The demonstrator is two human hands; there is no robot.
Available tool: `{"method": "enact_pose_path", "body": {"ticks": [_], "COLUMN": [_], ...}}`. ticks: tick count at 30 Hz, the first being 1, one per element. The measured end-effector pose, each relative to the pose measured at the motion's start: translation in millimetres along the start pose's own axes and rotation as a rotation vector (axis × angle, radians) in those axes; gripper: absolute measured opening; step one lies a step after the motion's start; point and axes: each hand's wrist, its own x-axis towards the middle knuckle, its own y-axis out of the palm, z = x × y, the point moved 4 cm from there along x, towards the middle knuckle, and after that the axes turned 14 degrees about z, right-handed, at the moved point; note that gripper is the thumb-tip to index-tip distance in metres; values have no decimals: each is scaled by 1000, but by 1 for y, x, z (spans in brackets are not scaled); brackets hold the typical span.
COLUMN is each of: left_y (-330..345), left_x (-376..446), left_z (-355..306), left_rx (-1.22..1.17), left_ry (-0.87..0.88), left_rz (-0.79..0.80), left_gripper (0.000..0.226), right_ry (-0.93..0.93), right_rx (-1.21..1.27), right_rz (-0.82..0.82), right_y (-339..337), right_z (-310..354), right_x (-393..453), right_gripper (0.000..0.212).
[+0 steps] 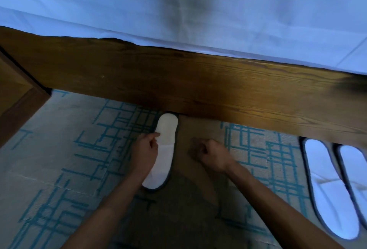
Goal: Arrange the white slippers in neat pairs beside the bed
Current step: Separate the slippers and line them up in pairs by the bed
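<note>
A single white slipper (163, 149) with a dark rim lies on the carpet, one end touching the wooden bed frame (198, 81). My left hand (146, 153) rests against its left edge, thumb on top, gripping its side. My right hand (212, 155) hovers over the carpet to the slipper's right, fingers curled in, holding nothing. At the right, a pair of white slippers (325, 185) lies side by side, partly under the frame; the outer one (355, 171) is cut off by the frame edge.
A white sheet (178, 10) hangs over the bed above the frame. A wooden piece of furniture (17, 101) stands at the left. The beige carpet (59, 149) with teal line patterns covers the floor between them.
</note>
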Motion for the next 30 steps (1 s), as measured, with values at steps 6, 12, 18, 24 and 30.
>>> {"method": "enact_pose_path", "body": {"ticks": [6,12,18,24,30], "left_y": [66,148,210,283,334], "left_x": [-9,-14,-25,-36,-55], "left_z": [-81,-139,-176,-208,-245], "left_rx": [60,117,147,268,448], "left_ry": [134,238,295,305,404], "left_rz": [138,340,467,588,651], "left_gripper": [31,21,22,26,24], "right_ry": [148,442,642,631,619], "right_rx": [-22,-244,-375,-362,-383], "right_rz": [-255,-355,-293,-220,-229], "right_y": [-43,-78,-93,-85,-77], "right_z": [-86,-195,-258,-286,-300], "right_x": [-72,-154,-207,-213,-212], "right_gripper": [31,34,17,24,24]}}
